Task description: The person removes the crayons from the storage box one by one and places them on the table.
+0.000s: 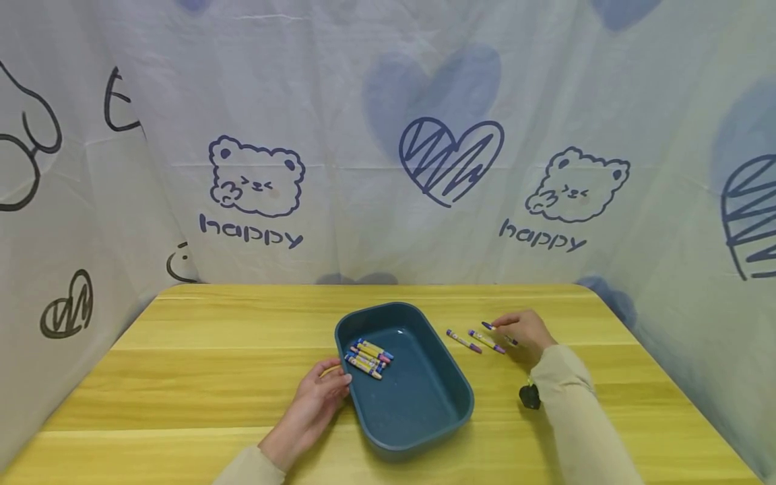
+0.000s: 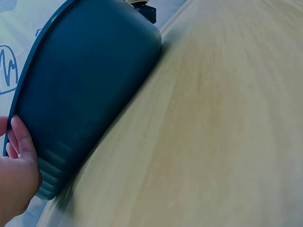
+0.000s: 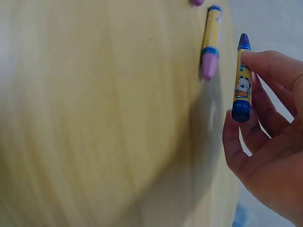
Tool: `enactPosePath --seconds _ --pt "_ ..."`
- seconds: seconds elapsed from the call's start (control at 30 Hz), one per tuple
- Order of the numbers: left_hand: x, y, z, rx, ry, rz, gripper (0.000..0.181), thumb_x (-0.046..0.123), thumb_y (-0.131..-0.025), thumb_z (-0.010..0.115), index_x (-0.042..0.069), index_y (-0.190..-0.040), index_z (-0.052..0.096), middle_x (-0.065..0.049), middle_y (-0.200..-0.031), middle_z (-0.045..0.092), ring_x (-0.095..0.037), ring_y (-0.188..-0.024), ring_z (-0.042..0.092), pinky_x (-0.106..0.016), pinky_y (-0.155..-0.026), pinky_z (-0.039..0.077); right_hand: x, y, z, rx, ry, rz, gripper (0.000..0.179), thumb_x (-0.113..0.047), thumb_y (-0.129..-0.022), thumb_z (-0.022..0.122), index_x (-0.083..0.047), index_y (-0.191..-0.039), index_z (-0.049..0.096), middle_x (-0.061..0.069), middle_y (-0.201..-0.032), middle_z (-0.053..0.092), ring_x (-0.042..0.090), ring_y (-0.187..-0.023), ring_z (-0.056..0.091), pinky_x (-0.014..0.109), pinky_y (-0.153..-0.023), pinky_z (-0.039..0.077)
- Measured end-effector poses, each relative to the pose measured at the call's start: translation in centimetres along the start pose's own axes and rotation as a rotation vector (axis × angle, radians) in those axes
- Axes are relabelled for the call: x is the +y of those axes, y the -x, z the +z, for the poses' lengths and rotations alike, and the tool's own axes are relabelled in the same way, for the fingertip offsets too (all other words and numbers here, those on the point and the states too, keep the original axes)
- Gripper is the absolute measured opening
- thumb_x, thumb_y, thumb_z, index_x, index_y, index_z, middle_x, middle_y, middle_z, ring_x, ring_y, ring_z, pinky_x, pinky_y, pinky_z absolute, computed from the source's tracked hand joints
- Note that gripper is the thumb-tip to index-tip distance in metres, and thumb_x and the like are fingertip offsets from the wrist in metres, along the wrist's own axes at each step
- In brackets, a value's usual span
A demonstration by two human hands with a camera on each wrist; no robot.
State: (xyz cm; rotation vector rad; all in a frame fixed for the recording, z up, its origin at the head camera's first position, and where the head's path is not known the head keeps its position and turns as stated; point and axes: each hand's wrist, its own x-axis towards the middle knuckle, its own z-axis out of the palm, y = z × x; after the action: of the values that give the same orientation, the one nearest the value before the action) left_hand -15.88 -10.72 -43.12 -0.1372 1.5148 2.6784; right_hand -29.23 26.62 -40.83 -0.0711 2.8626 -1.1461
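**Yellow tabletop (image 1: pixel 206 350), one crayon (image 3: pixel 243 78) pinched in the right hand (image 1: pixel 529 331)**

Wood grain runs in long bands under both hands, warm yellow from where the head camera looks and paler from the wrists. Beyond the hands, and up both sides of them, hangs a whitish cloth (image 1: pixel 351 256) printed with hearts, scribbly bears and the word "happy"; I can make out a few soft creases in it.

To the right hand's left sit two loose crayons (image 1: pixel 487 341), lying on the wood between that hand and a dark teal bin (image 1: pixel 418 397). They slant nearly side by side, their blunt blue ends away from the person and their pinkish tips angled back toward the right forearm.

As for the crayon in the right hand's fingers, its long axis runs roughly along the same slant, but turned the other way: the dark blue-violet tip points forward and leftward, away from the wrist, and the flat, blue-banded end faces back. Its yellow wrapper shows a little cartoon animal. Fingertips press near both ends, with other fingers curled behind.

The left hand (image 1: pixel 318 391) grips the bin's rim on the side nearest it. Just past those fingertips, inside the bin, lies a small heap of crayons (image 1: pixel 366 357), mostly slanting rightward and toward the person.
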Motion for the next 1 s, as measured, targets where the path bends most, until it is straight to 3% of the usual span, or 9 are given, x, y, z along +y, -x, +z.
enactPosePath --seconds 0.27,0.63,1.0 --pt "0.0 0.1 0.0 -0.003 0.008 -0.008 0.037 -0.011 -0.082 0.058 -0.002 -0.115 0.042 -0.005 -0.092 0.056 -0.010 -0.075 0.055 -0.022 -0.074 0.048 1.2 0.6 -0.4 0.005 0.026 -0.003 0.024 -0.012 -0.086 0.069 0.002 -0.105 0.071 0.023 -0.112 0.065 0.043 -0.108 0.055 0.052 -0.091 0.044" --pt "0.0 0.1 0.0 0.005 0.007 -0.010 0.037 -0.011 -0.083 0.057 -0.002 -0.115 0.042 -0.005 -0.090 0.056 -0.010 -0.075 0.055 -0.023 -0.074 0.048 1.8 0.5 0.0 -0.002 -0.056 0.104 0.031 -0.013 -0.088 0.068 0.002 -0.116 0.066 0.025 -0.122 0.059 0.042 -0.114 0.050 0.054 -0.096 0.041" --pt "0.2 0.1 0.1 0.005 0.005 -0.010 0.038 -0.012 -0.084 0.057 -0.003 -0.117 0.041 -0.005 -0.091 0.057 -0.010 -0.076 0.056 -0.023 -0.074 0.048 1.6 0.7 0.2 -0.004 -0.093 0.100 0.032 -0.011 -0.089 0.068 0.005 -0.116 0.065 0.026 -0.121 0.059 0.044 -0.113 0.050 0.054 -0.095 0.041"
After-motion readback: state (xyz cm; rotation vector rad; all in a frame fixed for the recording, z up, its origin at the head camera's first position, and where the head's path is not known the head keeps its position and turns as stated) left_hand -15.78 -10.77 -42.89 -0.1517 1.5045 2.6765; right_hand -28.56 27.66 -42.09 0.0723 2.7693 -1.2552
